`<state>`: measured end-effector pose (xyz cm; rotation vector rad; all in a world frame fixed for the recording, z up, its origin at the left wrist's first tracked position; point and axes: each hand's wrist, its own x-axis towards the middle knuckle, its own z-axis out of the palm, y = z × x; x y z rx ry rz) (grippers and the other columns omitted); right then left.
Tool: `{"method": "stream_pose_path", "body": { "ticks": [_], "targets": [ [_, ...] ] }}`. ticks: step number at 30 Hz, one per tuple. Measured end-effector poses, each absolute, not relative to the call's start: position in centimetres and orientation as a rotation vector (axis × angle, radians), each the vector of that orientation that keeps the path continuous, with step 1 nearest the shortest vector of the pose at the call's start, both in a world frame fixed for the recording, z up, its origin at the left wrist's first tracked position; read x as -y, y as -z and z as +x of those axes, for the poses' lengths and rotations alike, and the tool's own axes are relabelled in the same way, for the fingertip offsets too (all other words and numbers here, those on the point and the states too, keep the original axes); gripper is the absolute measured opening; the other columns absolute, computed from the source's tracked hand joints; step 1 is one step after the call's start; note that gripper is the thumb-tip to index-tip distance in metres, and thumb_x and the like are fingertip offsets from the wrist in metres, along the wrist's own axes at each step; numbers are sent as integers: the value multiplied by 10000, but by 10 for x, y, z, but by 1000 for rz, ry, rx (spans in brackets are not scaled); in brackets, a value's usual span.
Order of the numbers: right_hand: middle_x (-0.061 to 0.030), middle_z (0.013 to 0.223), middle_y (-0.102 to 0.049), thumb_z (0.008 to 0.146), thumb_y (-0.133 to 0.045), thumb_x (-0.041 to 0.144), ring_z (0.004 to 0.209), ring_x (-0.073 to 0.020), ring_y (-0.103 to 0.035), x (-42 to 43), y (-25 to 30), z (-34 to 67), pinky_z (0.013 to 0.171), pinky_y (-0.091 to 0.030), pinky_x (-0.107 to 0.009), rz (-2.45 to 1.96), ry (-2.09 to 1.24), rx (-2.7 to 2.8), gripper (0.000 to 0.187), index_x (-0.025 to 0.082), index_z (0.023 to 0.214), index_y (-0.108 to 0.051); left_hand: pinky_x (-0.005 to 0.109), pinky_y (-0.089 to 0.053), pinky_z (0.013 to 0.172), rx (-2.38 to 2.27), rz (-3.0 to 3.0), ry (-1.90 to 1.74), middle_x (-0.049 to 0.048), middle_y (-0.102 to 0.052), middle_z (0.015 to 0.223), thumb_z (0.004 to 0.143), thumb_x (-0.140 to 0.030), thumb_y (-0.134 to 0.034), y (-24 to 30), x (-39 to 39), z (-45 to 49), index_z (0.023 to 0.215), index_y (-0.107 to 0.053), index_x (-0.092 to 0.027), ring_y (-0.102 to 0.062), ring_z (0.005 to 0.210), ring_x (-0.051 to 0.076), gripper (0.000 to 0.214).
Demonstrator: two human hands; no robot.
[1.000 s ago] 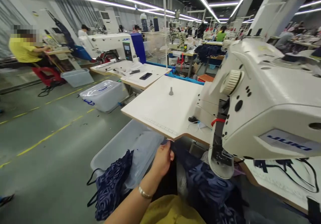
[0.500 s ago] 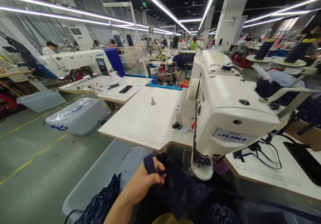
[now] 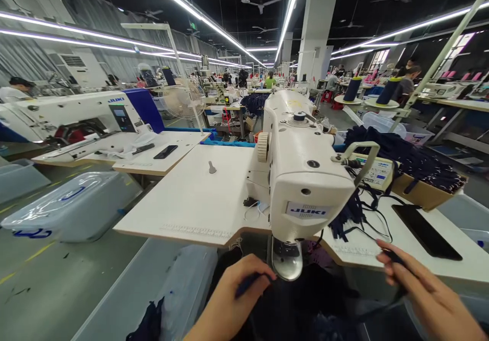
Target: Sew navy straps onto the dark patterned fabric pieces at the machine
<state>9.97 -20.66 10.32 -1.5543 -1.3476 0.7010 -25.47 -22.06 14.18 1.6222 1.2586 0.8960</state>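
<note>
My left hand (image 3: pixel 235 292) is closed on a piece of dark blue fabric (image 3: pixel 290 305) in front of the white sewing machine (image 3: pixel 301 173), just left of its needle end. My right hand (image 3: pixel 424 290) reaches in at the lower right, fingers pinched on a thin dark strap (image 3: pixel 393 257) near the table's front edge. The dark fabric lies low between my hands, below the white table (image 3: pixel 191 198).
A box of dark fabric pieces (image 3: pixel 416 170) and a black phone (image 3: pixel 426 225) lie right of the machine. Translucent bins (image 3: pixel 69 206) stand on the floor at left, one with patterned fabric (image 3: pixel 148 323) below the table. Another sewing machine (image 3: pixel 76 114) stands behind. People work at distant tables.
The view swung right and up. My left hand stayed closed on the dark fabric near the machine's needle end. My right hand came into view at the lower right, pinching a dark strap.
</note>
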Motion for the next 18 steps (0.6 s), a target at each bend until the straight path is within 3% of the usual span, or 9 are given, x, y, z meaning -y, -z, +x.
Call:
{"method": "stream_pose_path", "body": {
  "ticks": [2, 4, 7, 11, 15, 18],
  "targets": [
    [-46, 888, -684, 924, -490, 494, 642, -167, -619, 212, -110, 64, 573, -533, -253, -1424, -869, 1399, 404, 261, 1253, -503, 241, -449, 692, -1177, 1725, -928, 39, -645, 858, 915, -334, -518, -139, 220, -237, 892, -697, -273, -597, 735, 163, 191],
    [-7, 781, -660, 975, -409, 445, 506, -122, -537, 217, -116, 30, 537, -483, -235, -1326, -1034, 1616, 280, 244, 1073, -578, 239, -456, 676, -1148, 1751, -964, 45, -651, 833, 911, -326, -533, -136, 220, -223, 889, -703, -266, -611, 731, 168, 182],
    [24, 715, -625, 977, -445, 364, 660, -136, -605, 221, -121, -2, 649, -468, -217, -1257, -1057, 1869, 233, 246, 916, -636, 246, -474, 682, -1163, 1720, -1030, 44, -670, 834, 887, -312, -577, -133, 219, -210, 922, -711, -273, -628, 741, 178, 143],
    [14, 890, -673, 980, -453, 301, 784, -144, -633, 222, -121, -12, 721, -473, -218, -1255, -1034, 1908, 195, 256, 987, -643, 247, -488, 705, -1175, 1692, -1067, 29, -684, 868, 873, -304, -604, -129, 219, -206, 976, -706, -292, -639, 766, 175, 145],
    [6, 963, -667, 970, -475, 277, 868, -156, -631, 223, -120, -13, 782, -481, -225, -1252, -1031, 1930, 170, 257, 1011, -639, 235, -475, 700, -1203, 1729, -1007, 16, -670, 817, 871, -278, -600, -127, 220, -207, 895, -698, -265, -625, 746, 163, 102],
    [16, 926, -660, 978, -454, 268, 774, -133, -623, 226, -118, -16, 739, -489, -217, -1248, -1049, 1913, 207, 266, 1103, -620, 219, -461, 664, -1254, 1739, -995, 5, -654, 781, 865, -269, -602, -128, 219, -205, 848, -681, -252, -610, 711, 149, 83]
  ]
}}
